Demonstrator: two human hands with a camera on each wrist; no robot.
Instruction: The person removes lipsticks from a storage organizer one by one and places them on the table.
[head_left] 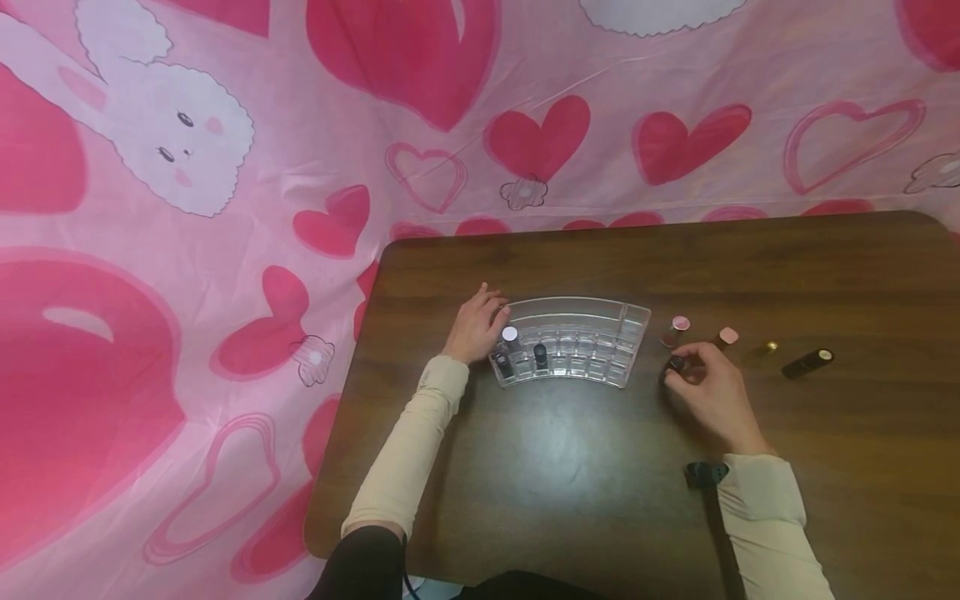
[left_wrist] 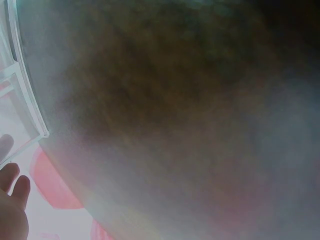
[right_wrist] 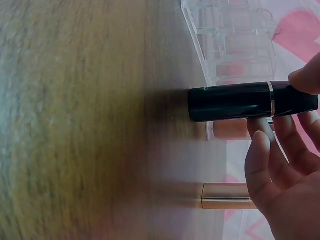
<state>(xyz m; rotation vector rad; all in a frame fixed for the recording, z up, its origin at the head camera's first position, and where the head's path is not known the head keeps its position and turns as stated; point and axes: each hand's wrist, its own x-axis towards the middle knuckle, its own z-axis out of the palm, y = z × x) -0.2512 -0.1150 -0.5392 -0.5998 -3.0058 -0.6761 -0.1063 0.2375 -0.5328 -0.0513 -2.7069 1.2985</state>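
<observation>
A clear acrylic lipstick organizer (head_left: 592,319) with a curved shape and several small compartments sits on the table. My left hand (head_left: 474,327) rests at its left end, fingers extended by the back corner; the left wrist view shows two fingertips (left_wrist: 21,187) near that corner. Inside the organizer, toward the left, stand a white-topped tube (head_left: 510,335) and two black tubes, one at the front corner (head_left: 503,364) and another (head_left: 541,357) further right. Right of the organizer, my right hand (head_left: 712,396) pinches a black lipstick (right_wrist: 230,102) with a silver band by its upper part, upright.
Right of the organizer stand a pink-topped tube (head_left: 679,324), a rose-gold lipstick (head_left: 727,337), a small gold-topped item (head_left: 772,346) and a black tube (head_left: 810,362). The brown wooden table (head_left: 555,492) meets pink heart-patterned cloth (head_left: 600,183) at its back and left.
</observation>
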